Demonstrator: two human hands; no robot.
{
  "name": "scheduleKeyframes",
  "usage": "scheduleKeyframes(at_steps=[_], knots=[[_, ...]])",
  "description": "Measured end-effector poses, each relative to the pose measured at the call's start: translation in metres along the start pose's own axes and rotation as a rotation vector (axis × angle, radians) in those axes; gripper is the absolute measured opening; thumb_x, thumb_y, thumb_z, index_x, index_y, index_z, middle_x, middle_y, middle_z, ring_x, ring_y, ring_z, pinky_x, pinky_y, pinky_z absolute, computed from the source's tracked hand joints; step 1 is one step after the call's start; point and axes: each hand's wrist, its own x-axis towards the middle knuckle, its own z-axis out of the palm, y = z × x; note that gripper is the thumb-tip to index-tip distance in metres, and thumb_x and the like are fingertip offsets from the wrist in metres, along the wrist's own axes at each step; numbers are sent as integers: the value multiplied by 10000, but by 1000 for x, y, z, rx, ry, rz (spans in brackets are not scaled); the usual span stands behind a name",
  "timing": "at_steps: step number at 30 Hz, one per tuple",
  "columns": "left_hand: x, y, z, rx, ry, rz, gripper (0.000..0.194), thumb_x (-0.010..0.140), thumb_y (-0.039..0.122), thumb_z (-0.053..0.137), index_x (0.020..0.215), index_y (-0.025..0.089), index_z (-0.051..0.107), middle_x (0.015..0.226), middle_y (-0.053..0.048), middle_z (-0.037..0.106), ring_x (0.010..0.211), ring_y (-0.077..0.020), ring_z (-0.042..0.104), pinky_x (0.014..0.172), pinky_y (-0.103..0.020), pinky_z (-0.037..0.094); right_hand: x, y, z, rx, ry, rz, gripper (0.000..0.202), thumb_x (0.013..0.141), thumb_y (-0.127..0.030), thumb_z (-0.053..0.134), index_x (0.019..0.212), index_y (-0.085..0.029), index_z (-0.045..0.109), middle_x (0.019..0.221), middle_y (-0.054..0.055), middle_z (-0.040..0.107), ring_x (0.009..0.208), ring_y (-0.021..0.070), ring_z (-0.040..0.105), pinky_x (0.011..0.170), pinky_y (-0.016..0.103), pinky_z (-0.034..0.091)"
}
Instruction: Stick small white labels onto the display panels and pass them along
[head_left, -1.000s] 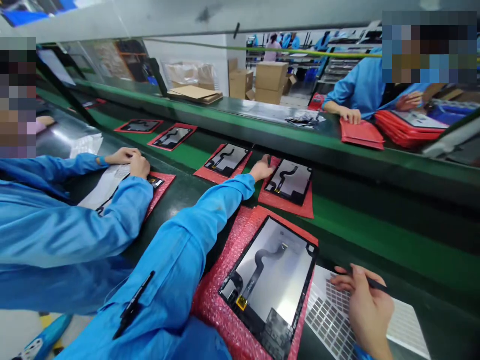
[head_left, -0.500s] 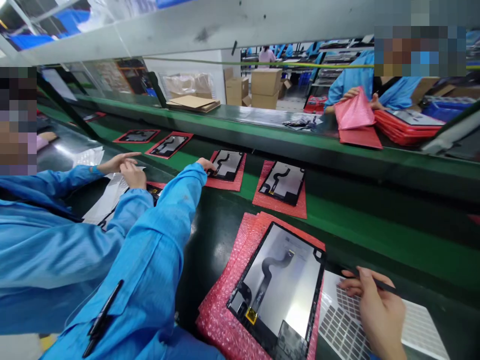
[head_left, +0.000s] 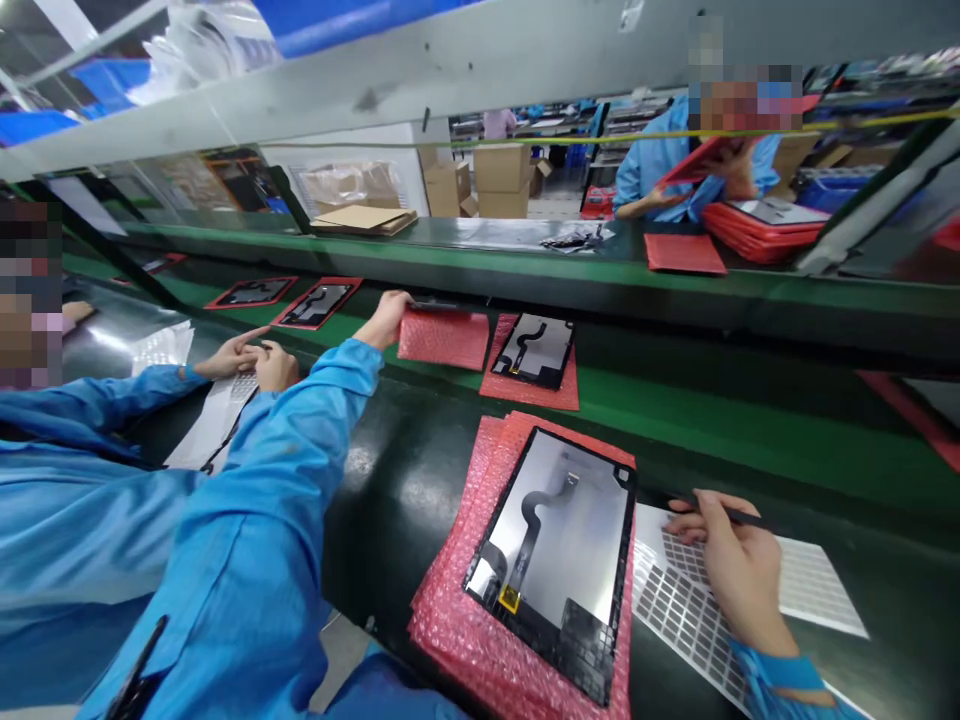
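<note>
My left hand (head_left: 386, 318), arm stretched out over the green conveyor belt, is closed on the edge of a pink bubble-wrap bag (head_left: 442, 338). The bag is tilted up toward me, with a display panel showing only as a thin dark edge along its top. In front of me a tablet display panel (head_left: 574, 530) with a curved flex cable (head_left: 529, 525) lies back side up on a stack of pink bubble bags (head_left: 450, 590). My right hand (head_left: 739, 570) grips a thin black stick-like tool (head_left: 742, 516) above white sheets of grey rectangular stickers (head_left: 686, 610).
More panels on pink bags, such as this nearby one (head_left: 534, 350), lie along the belt (head_left: 675, 410). At left, a co-worker's hands (head_left: 259, 362) are close to my left arm. Across the line another person holds a red bag (head_left: 694, 165). A metal beam (head_left: 375, 80) crosses overhead.
My left hand has taken hold of the bag with its panel and tilted it up from the belt. The view has shifted slightly. Across the line, the person has raised a red bag.
</note>
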Motion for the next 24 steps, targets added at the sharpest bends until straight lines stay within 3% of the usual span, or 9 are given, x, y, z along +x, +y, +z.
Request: scheduleKeyframes(at_steps=[3, 5, 7, 11, 14, 17, 20, 24], knots=[[-22, 24, -10, -63, -66, 93, 259, 1035, 234, 531, 1269, 157, 611, 1078, -21, 708, 925, -137, 663, 825, -276, 551, 1, 2, 2, 14, 27, 1, 548, 751, -673, 815, 893, -177, 629, 645, 63, 736, 503, 165, 669, 444, 232, 502], [-48, 38, -11, -155, -147, 148, 247, 960, 139, 494, 1151, 144, 651, 985, 3, 726, 879, -121, 655, 788, -229, 533, 1, 5, 4, 28, 40, -10, 535, 761, -675, 805, 869, -185, 620, 631, 57, 730, 489, 166, 666, 426, 230, 485], [-85, 48, -8, -308, -239, 179, 265, 820, 65, 518, 1024, 124, 675, 931, -4, 735, 829, -122, 654, 752, -209, 537, 1, 8, 4, 38, 9, 1, 519, 774, -664, 804, 888, -195, 616, 638, 41, 734, 477, 151, 663, 432, 223, 485], [-173, 48, 0, -380, -435, 210, 344, 705, 71, 636, 1038, 124, 704, 1018, -8, 747, 795, -112, 680, 669, -168, 569, 0, 10, 6, 107, 2, 30, 519, 776, -662, 810, 892, -203, 599, 654, 26, 742, 457, 133, 658, 417, 211, 474], [-229, 24, 4, -339, -645, 63, 425, 771, 120, 732, 1179, 214, 654, 837, 37, 728, 546, -84, 613, 475, -149, 506, -2, 10, 7, 157, 8, 32, 526, 770, -654, 825, 907, -205, 588, 652, 17, 742, 449, 129, 661, 412, 206, 481], [-262, -13, 9, -295, -872, -182, 411, 876, 201, 722, 1250, 290, 576, 684, 64, 666, 476, -101, 593, 446, -154, 483, -4, 9, 8, 181, 11, 29, 545, 766, -668, 823, 922, -204, 582, 642, 7, 735, 442, 129, 663, 398, 201, 471], [-273, -51, 11, -260, -974, -288, 392, 944, 249, 688, 1307, 314, 557, 825, 31, 691, 564, -105, 622, 517, -183, 529, -5, 11, 9, 182, 4, 25, 564, 770, -688, 810, 933, -201, 577, 652, 7, 734, 440, 129, 664, 394, 202, 471], [-270, -84, 8, -160, -999, -254, 426, 975, 258, 666, 1382, 330, 560, 1097, -21, 687, 755, -121, 657, 647, -213, 565, -4, 16, 10, 178, 0, 16, 561, 784, -692, 797, 929, -200, 570, 661, 6, 735, 437, 120, 661, 389, 194, 470]])
